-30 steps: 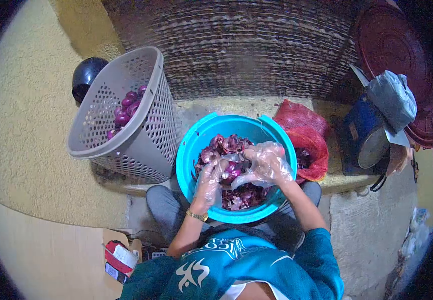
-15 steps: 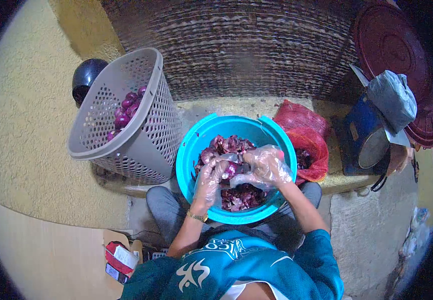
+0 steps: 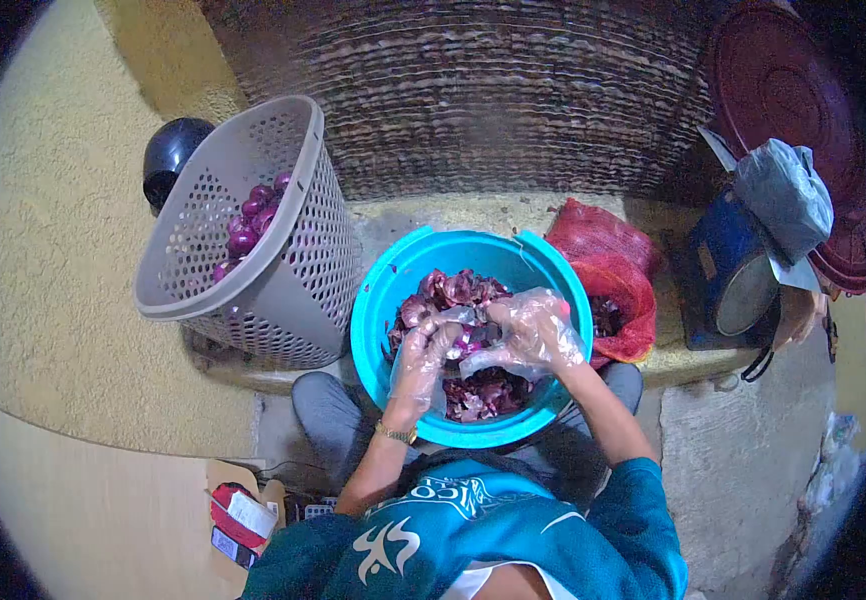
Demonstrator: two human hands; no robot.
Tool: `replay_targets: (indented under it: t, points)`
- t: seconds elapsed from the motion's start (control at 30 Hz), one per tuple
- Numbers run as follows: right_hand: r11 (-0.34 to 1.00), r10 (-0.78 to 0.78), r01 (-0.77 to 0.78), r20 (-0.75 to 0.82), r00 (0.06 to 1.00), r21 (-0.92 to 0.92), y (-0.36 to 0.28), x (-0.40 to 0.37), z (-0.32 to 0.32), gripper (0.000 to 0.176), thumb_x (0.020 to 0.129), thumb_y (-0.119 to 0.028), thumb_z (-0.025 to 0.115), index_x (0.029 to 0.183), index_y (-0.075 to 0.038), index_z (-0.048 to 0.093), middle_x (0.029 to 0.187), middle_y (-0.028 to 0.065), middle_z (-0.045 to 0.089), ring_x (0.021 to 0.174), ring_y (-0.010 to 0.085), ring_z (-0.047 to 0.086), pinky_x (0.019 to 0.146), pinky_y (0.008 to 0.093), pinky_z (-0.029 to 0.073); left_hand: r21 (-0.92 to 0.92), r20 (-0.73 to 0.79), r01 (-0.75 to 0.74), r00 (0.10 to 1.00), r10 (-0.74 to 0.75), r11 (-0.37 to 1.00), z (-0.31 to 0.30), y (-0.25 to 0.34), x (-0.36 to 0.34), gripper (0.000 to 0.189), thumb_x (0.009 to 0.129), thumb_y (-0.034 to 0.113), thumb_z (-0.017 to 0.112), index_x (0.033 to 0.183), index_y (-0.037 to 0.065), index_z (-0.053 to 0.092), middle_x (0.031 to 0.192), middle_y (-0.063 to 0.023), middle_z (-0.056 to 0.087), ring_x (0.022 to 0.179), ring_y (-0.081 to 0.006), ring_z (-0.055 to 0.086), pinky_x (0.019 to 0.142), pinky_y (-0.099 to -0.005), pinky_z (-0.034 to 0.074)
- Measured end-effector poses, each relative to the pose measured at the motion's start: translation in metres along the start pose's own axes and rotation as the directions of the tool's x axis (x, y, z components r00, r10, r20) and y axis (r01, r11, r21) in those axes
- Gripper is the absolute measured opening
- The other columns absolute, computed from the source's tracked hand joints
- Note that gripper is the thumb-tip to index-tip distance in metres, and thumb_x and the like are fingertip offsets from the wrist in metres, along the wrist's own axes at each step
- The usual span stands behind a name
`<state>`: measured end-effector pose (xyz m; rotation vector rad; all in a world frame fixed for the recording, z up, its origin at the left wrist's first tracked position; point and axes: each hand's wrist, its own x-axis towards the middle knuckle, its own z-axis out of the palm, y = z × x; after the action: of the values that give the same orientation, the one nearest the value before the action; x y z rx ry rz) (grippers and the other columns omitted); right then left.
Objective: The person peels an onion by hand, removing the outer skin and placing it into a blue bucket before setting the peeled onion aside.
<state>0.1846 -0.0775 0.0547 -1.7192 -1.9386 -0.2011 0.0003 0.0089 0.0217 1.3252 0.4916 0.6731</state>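
Both hands wear clear plastic gloves and meet over a turquoise tub (image 3: 371, 372). Dark red onion skins (image 3: 463, 290) lie inside the tub. A purple onion (image 3: 473, 341) shows between the hands. My left hand (image 3: 423, 358) is curled against the onion's left side. My right hand (image 3: 531, 335) bends over its right side, fingers closed; a small blade-like edge near the fingertips is too blurred to name.
A grey perforated basket (image 3: 308, 250) with several purple onions (image 3: 251, 222) stands at left, a dark helmet-like object (image 3: 175, 160) behind it. Right of the tub lies a red mesh sack (image 3: 603, 240), then a blue scale (image 3: 728, 270) under a grey plastic bag (image 3: 783, 195).
The onion has turned and sits slightly farther right between the hands. My left hand has shifted a little, with its fingers curled further over; my right hand is nearly where it was.
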Motion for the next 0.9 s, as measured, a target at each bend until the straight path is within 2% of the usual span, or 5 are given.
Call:
replay_targets:
  t: [0.1,0.33,0.63,0.83,0.9]
  points:
    - [0.998,0.063,-0.062,0.091,0.994,-0.008,-0.007,0.004,-0.010,0.069,0.060,-0.074,0.069,0.065,-0.006,0.058,0.060,0.0142,0.059,0.059,0.0341,0.063,0.059,0.0452,0.048,0.008,-0.059,-0.025,0.998,0.026,1.000,0.004,-0.001,0.000,0.025,0.095,0.027,0.062,0.108,0.006,0.066,0.102,0.0014,0.063,0.087,-0.0062,0.055,0.076,-0.0234,0.047]
    - [0.994,0.076,-0.080,0.048,0.996,0.078,-0.009,0.004,-0.009,0.068,0.060,-0.071,0.072,0.064,-0.005,0.060,0.061,0.0156,0.061,0.059,0.0336,0.064,0.060,0.0446,0.048,-0.072,-0.052,0.056,0.997,-0.060,0.996,0.004,0.004,-0.001,0.026,0.095,0.028,0.063,0.110,0.007,0.065,0.105,0.0012,0.063,0.088,-0.0068,0.056,0.077,-0.0227,0.048]
    - [0.992,0.110,-0.114,0.062,0.992,0.061,-0.003,-0.002,0.008,0.061,0.060,-0.064,0.077,0.070,-0.006,0.063,0.058,0.0145,0.059,0.055,0.0335,0.061,0.053,0.0436,0.045,0.049,-0.044,-0.068,0.997,0.070,0.997,0.001,-0.007,0.002,0.028,0.095,0.026,0.061,0.114,0.005,0.064,0.107,-0.0004,0.063,0.095,-0.0095,0.056,0.081,-0.0248,0.047]
    - [0.984,0.168,-0.174,0.127,0.978,0.042,-0.005,-0.003,0.008,0.062,0.070,-0.068,0.068,0.072,-0.006,0.066,0.061,0.0175,0.062,0.059,0.0342,0.065,0.057,0.0452,0.050,-0.035,-0.082,-0.047,0.996,0.044,0.998,0.008,0.001,-0.001,0.028,0.096,0.024,0.060,0.116,0.004,0.062,0.109,-0.0020,0.061,0.097,-0.0106,0.057,0.084,-0.0273,0.050]
    - [0.981,0.173,-0.184,0.145,0.974,0.062,-0.002,-0.006,0.013,0.059,0.074,-0.065,0.065,0.073,-0.006,0.067,0.061,0.0176,0.062,0.059,0.0344,0.065,0.057,0.0454,0.050,-0.159,-0.065,0.054,0.996,-0.065,0.986,0.008,0.003,-0.002,0.028,0.095,0.022,0.060,0.118,0.005,0.060,0.113,-0.0028,0.060,0.099,-0.0120,0.059,0.084,-0.0286,0.053]
